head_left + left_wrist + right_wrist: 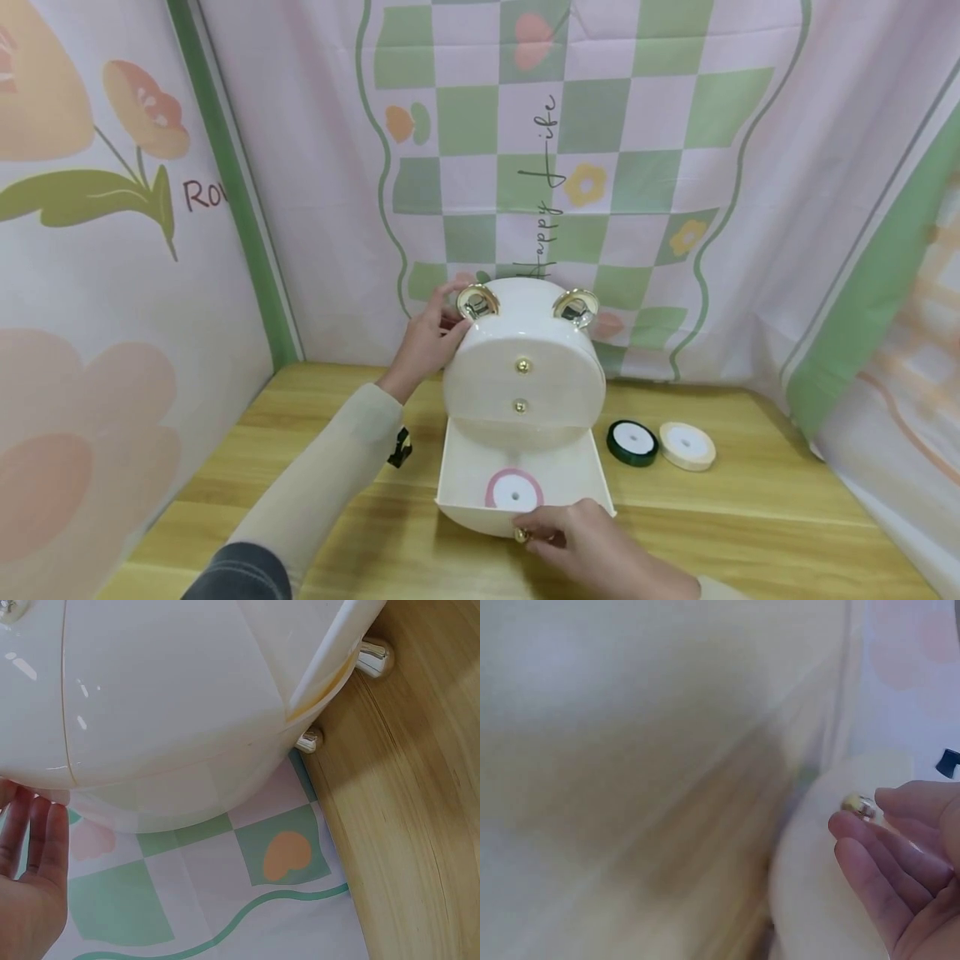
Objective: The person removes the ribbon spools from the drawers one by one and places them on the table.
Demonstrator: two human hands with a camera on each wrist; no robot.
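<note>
Drawer (525, 479) holds one ribbon roll (513, 492); two rolls (632, 442) lie beside.

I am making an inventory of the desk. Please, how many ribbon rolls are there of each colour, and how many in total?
Pink ribbon roll, lying in the open bottom drawer of the cream drawer box: 1
Dark green ribbon roll, on the table: 1
Cream ribbon roll, on the table touching the green one: 1
Total: 3

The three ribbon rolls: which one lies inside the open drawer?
The pink ribbon roll, lying flat in the pulled-out bottom drawer; the dark green roll and cream roll lie on the wooden table.
</note>
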